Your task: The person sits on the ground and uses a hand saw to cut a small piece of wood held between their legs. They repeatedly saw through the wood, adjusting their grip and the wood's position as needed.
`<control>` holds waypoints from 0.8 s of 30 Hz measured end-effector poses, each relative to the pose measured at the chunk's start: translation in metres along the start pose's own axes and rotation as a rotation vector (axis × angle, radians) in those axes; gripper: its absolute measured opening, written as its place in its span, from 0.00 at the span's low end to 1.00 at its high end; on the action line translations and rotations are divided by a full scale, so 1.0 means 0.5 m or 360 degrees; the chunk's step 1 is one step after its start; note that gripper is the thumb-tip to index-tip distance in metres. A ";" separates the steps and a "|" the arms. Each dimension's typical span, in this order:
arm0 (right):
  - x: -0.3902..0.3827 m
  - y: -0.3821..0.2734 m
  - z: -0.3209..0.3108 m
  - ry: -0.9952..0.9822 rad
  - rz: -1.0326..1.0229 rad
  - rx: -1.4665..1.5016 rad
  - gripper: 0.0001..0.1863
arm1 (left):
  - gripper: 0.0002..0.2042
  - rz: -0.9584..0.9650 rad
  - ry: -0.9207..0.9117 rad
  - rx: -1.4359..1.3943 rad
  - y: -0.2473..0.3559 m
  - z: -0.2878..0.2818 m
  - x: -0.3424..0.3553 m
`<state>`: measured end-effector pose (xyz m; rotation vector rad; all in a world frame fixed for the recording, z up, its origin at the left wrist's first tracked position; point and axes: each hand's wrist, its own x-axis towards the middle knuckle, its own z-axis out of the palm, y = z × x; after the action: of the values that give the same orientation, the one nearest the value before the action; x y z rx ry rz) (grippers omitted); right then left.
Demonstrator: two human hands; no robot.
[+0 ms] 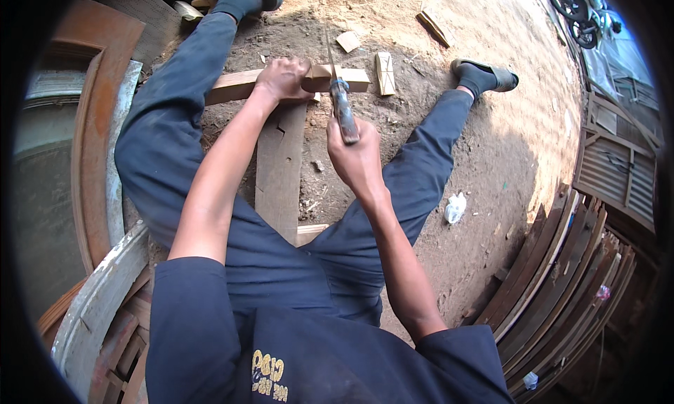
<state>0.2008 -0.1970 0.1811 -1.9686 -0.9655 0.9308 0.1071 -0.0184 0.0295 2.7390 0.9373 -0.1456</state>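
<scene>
A squared wooden beam lies crosswise between my spread legs, over the far end of a long grey-brown plank. My left hand is closed around the beam's middle and bears down on it. In my right hand is a handsaw, its worn handle wrapped by my fingers. The thin blade points away from me and crosses the beam right of my left hand. How deep the blade sits in the wood cannot be made out.
Wood offcuts, including a marked block, lie on the dirt ground beyond the beam. Old door frames lean at the left. Stacked boards fill the lower right. A crumpled plastic bag lies beside my right leg. A motorbike stands far right.
</scene>
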 end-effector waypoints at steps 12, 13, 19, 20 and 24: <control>-0.058 0.008 0.005 0.0221 0.0197 0.0354 0.15 | 0.33 0.0058 0.0191 -0.0091 0.022 -0.008 -0.023; -0.049 0.016 0.008 0.0236 0.0186 0.0346 0.15 | 0.34 -0.0007 0.0210 -0.0089 0.029 -0.004 -0.022; -0.027 0.036 0.006 0.0262 0.0145 0.0230 0.16 | 0.34 -0.0147 0.0605 0.0124 0.071 0.026 -0.054; -0.030 0.047 0.003 0.0240 0.0120 0.0193 0.16 | 0.33 -0.0136 0.0557 0.0111 0.069 0.026 -0.056; -0.041 0.090 -0.009 0.0185 0.0002 0.0139 0.16 | 0.32 -0.0110 0.0436 -0.0014 0.068 0.030 -0.055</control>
<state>0.2093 -0.2354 0.1511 -1.9275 -0.8446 0.8355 0.1059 -0.0644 0.0264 2.7655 1.0981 0.2269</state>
